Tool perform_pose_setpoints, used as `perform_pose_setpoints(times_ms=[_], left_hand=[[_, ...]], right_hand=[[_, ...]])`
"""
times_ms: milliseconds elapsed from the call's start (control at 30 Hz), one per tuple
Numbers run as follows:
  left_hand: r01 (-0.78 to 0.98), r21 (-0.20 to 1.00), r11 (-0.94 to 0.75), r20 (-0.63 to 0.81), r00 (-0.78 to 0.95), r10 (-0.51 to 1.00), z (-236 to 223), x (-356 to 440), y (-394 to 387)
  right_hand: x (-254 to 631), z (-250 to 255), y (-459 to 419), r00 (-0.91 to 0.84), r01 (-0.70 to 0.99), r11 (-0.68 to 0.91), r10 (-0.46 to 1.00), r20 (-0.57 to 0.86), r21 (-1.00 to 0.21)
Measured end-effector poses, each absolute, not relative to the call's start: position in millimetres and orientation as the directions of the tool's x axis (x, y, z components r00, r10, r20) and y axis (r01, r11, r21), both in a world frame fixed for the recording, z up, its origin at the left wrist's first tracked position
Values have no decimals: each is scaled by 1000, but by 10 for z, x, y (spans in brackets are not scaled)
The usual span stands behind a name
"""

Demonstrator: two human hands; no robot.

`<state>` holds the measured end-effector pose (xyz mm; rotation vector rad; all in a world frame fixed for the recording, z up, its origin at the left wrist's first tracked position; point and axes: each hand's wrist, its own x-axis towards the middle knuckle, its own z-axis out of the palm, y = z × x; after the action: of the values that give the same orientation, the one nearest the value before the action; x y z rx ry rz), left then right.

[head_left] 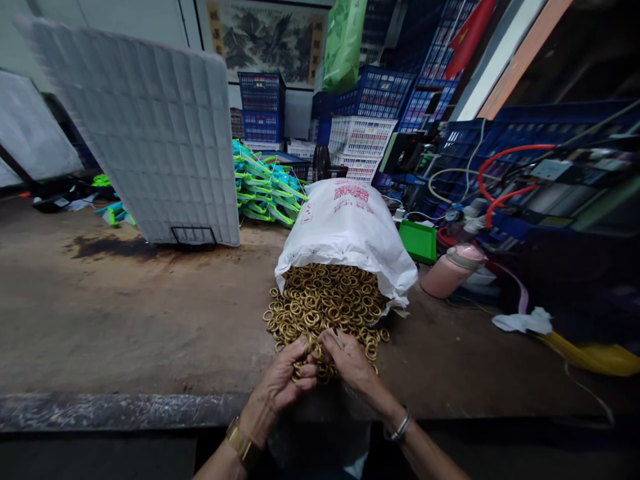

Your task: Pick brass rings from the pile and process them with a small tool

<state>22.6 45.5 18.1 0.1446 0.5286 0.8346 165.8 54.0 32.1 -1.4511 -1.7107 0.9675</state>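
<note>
A brown, stained tabletop [165, 320] spans the view, its worn front edge nearest the person. On its left stands a large white quilted panel [165, 133] in a black wire stand [194, 235], hiding part of what lies behind. Stacks of blue crates [261, 120] and white crates [361, 137] fill the back, beneath a framed landscape painting [270, 43]; their contents are too dim to tell. Between panel and sack is a heap of lime-green and teal plastic pieces [265, 187], partly covered by both. To the right, a machine with orange-red hoses [483, 175] crowds that side, with a pink bottle [447, 273] and a shallow green tray [419, 241] just beside the sack.

The white sack [345, 223], printed in red, lies on its side in the middle, mouth toward the person. Brass-coloured rings [325, 303] show inside the mouth and spill out onto the tabletop, right up to and beneath both hands. The left hand [287, 375] pinches a ring [314, 349] between thumb and fingers at the pile's near edge. The right hand [354, 361], just beside it, is closed around a small metal tool [339, 339].
</note>
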Motion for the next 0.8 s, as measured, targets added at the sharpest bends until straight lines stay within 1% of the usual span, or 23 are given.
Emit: perform_pose_setpoints(times_ms=[67,167,233,333,433,533,633,700,800], left_hand=[[-679,363,638,-382,516,767,171,239,450],[-684,434,586,-338,479,810,162,250,428],[-685,466,560,-309,467,829,157,242,414],[-680,486,549,-284,471,835,151,213,404],[-679,489,547,-269,480,835,136,182,405],[-687,472,552,-270,484,832,102,162,411],[-688,427,587,-333,484,809,75,159,418],[-687,421,592,-384,457,803,76,169,421],[-678,508,531,-401,360,843,106,199,418]], right_hand=[[1633,323,517,-198,405,90,980,8,-910],[1608,286,522,-221,366,93,975,10,-926],[1600,259,537,-204,394,114,978,34,-912],[1594,264,549,-190,501,181,977,96,-847],[1594,312,537,-195,597,252,966,168,-761],[1598,350,517,-214,635,310,951,224,-708],[1598,373,503,-243,648,343,939,242,-680],[1593,387,497,-267,655,361,932,244,-664],[1580,397,485,-296,665,381,924,242,-643]])
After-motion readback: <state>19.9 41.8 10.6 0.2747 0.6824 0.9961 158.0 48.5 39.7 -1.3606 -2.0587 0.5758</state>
